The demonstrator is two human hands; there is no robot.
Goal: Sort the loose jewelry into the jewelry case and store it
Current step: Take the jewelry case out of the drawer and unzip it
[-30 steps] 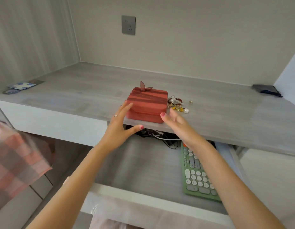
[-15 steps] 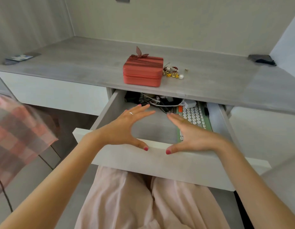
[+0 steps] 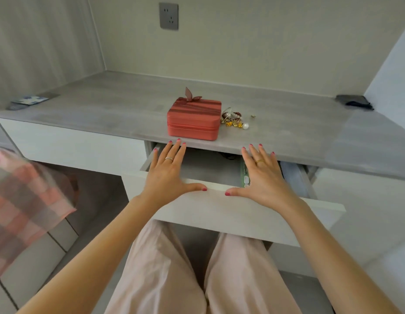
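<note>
A closed red jewelry case (image 3: pixel 194 120) with a small bow on top sits near the front edge of the grey desk (image 3: pixel 106 105). Right beside it lies a little heap of loose jewelry (image 3: pixel 233 118): beads, gold pieces, a pearl, and a small stud (image 3: pixel 253 116) a bit apart. Below the desk a white drawer (image 3: pixel 231 209) is partly pulled out. My left hand (image 3: pixel 168 171) and my right hand (image 3: pixel 262 175) lie flat with spread fingers on the drawer's front edge, thumbs pointing toward each other. Neither hand holds anything.
Inside the drawer a green keyboard (image 3: pixel 245 175) shows beside my right hand, with dark cables at the back. A dark pouch (image 3: pixel 353 101) lies at the desk's far right, cards (image 3: pixel 30 100) at the far left. A checked cloth (image 3: pixel 22 200) hangs at the left. My knees are under the drawer.
My hands left the jewelry case on the desk and came down onto the drawer front. The drawer is now pushed further in than half a second ago.
</note>
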